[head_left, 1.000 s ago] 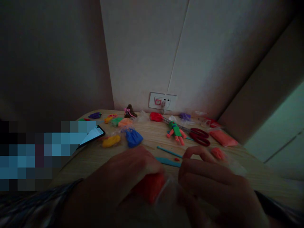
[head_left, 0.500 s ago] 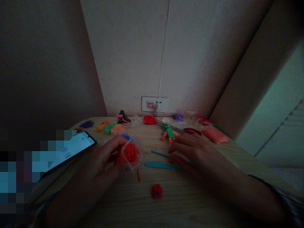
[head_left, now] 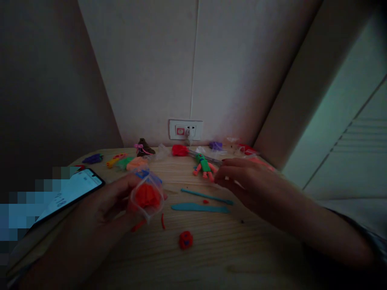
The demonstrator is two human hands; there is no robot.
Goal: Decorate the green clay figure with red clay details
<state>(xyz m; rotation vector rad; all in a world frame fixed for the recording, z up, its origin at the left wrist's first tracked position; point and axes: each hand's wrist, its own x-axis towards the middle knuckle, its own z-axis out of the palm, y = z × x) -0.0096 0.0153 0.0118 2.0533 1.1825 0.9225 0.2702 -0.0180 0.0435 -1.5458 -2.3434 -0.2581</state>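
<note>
My left hand [head_left: 109, 205] is closed around a clear plastic bag of red modelling clay [head_left: 148, 196], its mouth turned toward me. My right hand [head_left: 248, 181] hovers over the right side of the table, fingers loosely bent and apart, with nothing visible in them. Its fingertips are close to the feet of a small green and pink clay figure [head_left: 205, 166]; whether they touch cannot be made out. Between the hands lie a thin blue modelling tool [head_left: 207, 196] and a flat blue clay knife [head_left: 199, 208]. Nearer me sits a red clay lump with dark spots [head_left: 186, 240], with a thin red clay strip [head_left: 163, 221] behind it.
A lit phone [head_left: 71, 197] lies at the left. Bags of blue [head_left: 151, 176], peach [head_left: 137, 163] and purple clay [head_left: 216, 146], a brown clay piece with a pink bow [head_left: 144, 147] and red-handled scissors [head_left: 180, 150] lie toward the wall. A wall socket [head_left: 185, 129] is behind.
My right hand has lifted off the blue tools and moved toward the figure, uncovering them. My left hand has tilted the red clay bag toward me. The view has shifted slightly right.
</note>
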